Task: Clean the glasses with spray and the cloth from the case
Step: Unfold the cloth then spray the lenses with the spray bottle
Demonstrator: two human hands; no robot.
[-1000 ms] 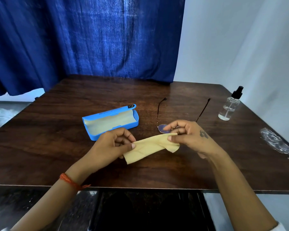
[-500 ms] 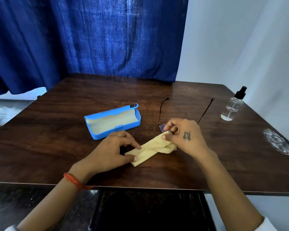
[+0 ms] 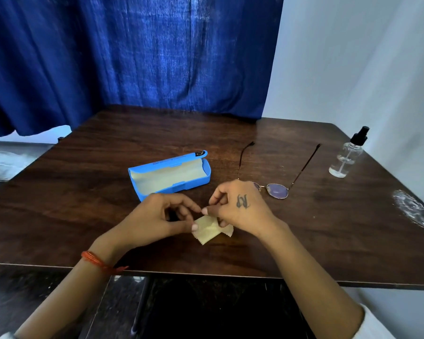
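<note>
A: Where was the cloth (image 3: 209, 230) at that point?

B: On the worktop (image 3: 83, 209), just nearer the person than the open case (image 3: 169, 176), bunched into a small pad between both hands. The left hand (image 3: 157, 216) pinched one side of it with thumb and fingertips; the right hand (image 3: 240, 207) pinched the other, its fingers curled over the top edge.

A: And the glasses (image 3: 277, 189)?

B: Lying right of the case, temples open and pointing away from the person, one lens hidden behind the right hand. The spray (image 3: 346, 155) stood upright further right of the case, well apart from both hands. Nobody was touching either.

A: So the step was readying the cloth?

B: That was my reading. To do it well, I'd have kept the pad flat and smooth, with a clean face outward and no thick ridge that could drag across a lens. One hand alone could then have held it, leaving the other free for the spray.

A: Any risk?

B: A cloth this light could have unfolded if the pinch loosened.
</note>
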